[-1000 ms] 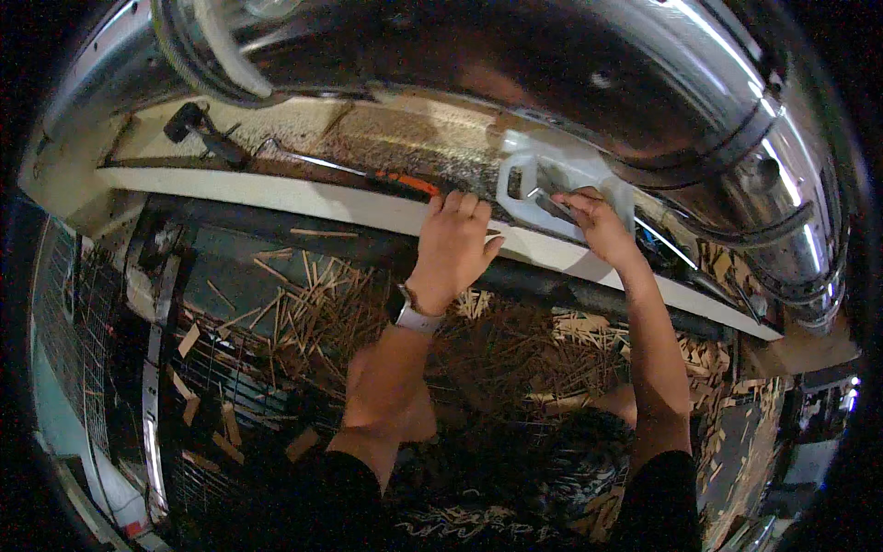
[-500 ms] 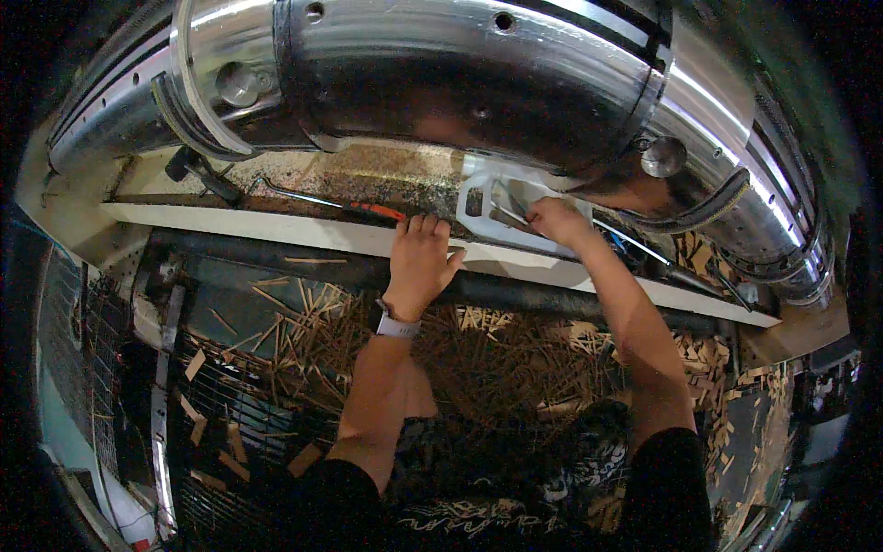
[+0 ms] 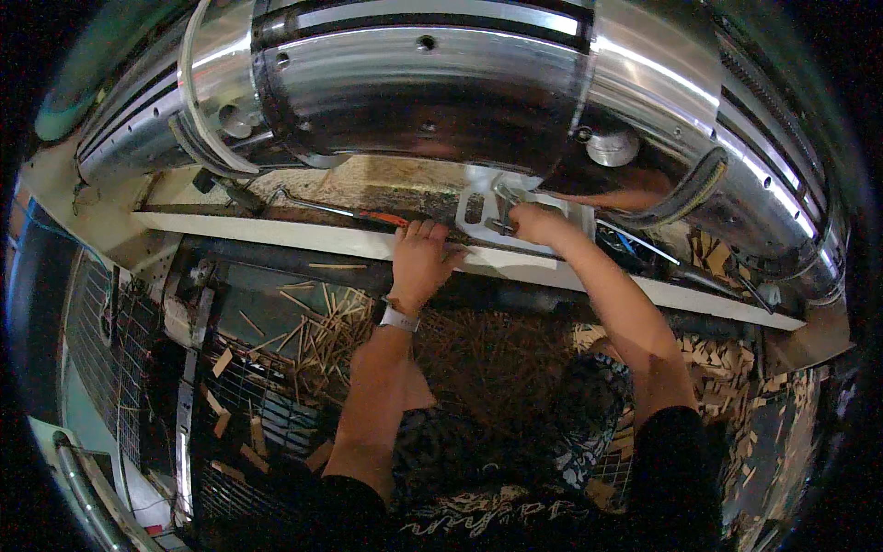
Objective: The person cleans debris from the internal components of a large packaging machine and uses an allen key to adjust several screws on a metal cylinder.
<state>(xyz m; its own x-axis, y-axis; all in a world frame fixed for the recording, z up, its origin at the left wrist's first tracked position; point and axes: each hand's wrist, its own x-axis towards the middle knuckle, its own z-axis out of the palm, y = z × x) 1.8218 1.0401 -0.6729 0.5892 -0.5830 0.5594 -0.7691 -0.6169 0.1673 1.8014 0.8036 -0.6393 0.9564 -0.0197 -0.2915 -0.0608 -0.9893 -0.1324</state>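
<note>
My left hand (image 3: 423, 262) rests on the pale beam (image 3: 349, 241), fingers lying over its top edge and thumb apart. It holds nothing; its fingertips are close to the red handle of a long metal-shafted tool (image 3: 322, 204). A white plastic container, like a cut-open jug with a handle hole (image 3: 463, 219), lies behind the beam. Over it, my right hand (image 3: 543, 227) is closed, fingers pointing down and left, on a small grey metal piece (image 3: 505, 224) whose exact kind I cannot make out. Another metal piece (image 3: 506, 191) shows in the container, partly hidden.
A large shiny metal cylinder (image 3: 423, 92) with bolt holes spans the space above my hands. Right of the container lie a long rod-like tool (image 3: 658, 258) and wood chips. Below the beam, wood strips (image 3: 340, 322) and offcuts cover a mesh floor.
My right hand has lowered a little toward the container, with the metal piece now less visible. My left hand stays on the beam. The whole view has shifted slightly, and the cylinder appears turned.
</note>
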